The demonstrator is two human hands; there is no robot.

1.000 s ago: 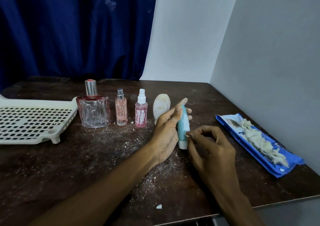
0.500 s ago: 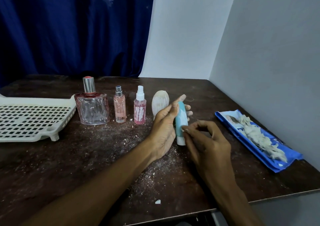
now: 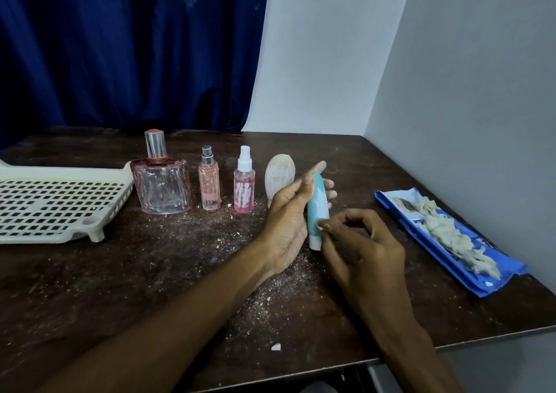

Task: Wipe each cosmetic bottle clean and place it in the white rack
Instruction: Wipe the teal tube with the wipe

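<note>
My left hand (image 3: 287, 215) holds a teal tube (image 3: 316, 204) upright over the table, thumb in front and fingers behind it, white cap down. My right hand (image 3: 361, 248) has its fingers curled, and its thumb and forefinger pinch at the tube's lower side, where a whitish bit shows. Four smeared bottles stand in a row: a large glass perfume bottle (image 3: 161, 182), a slim pink spray bottle (image 3: 209, 186), a pink spray bottle with a white cap (image 3: 244, 188) and a white oval bottle (image 3: 279, 176), partly behind my left hand. The white rack (image 3: 54, 203) lies at far left.
A blue wipes pack (image 3: 448, 242) with crumpled whitish wipes on it lies at the right, by the grey wall. White crumbs and dust are scattered over the dark table (image 3: 150, 272) around my hands. The table's front edge runs just below my forearms.
My right fingertips have crept slightly up the tube's lower side. The tube stays in my left hand, almost unmoved. The view has shifted a little.
</note>
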